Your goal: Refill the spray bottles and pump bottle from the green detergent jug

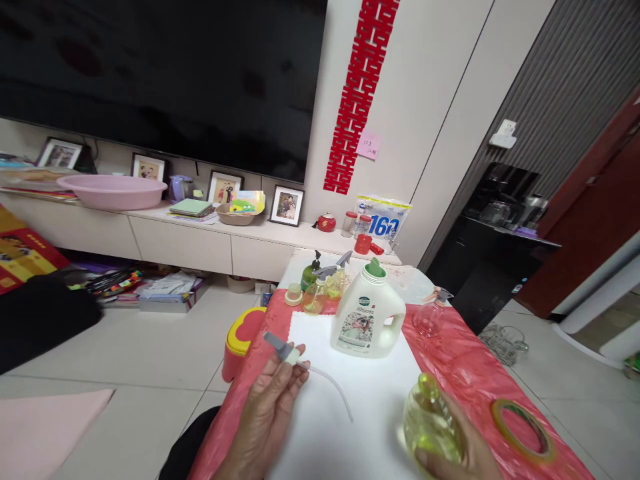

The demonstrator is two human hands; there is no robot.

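My left hand (275, 393) grips a grey pump head (285, 350) between thumb and fingers, its thin clear tube curving down to the right over the white sheet. My right hand (463, 443) is wrapped round a yellowish clear bottle (431, 423) with an uncapped neck, low at the right of the sheet. Beyond both hands stands a large white jug (367, 327) with a handle and a green spout, its mouth uncovered. Left of the jug are pump bottles with yellow liquid (315, 299) and a pale cap (293, 293).
A clear pink pump bottle (429, 320) stands right of the jug. A roll of tape (523, 430) lies on the red table cover (473, 373) near the right edge. Left of the table is a red and yellow stool (243, 340); a low cabinet (180, 243) runs behind.
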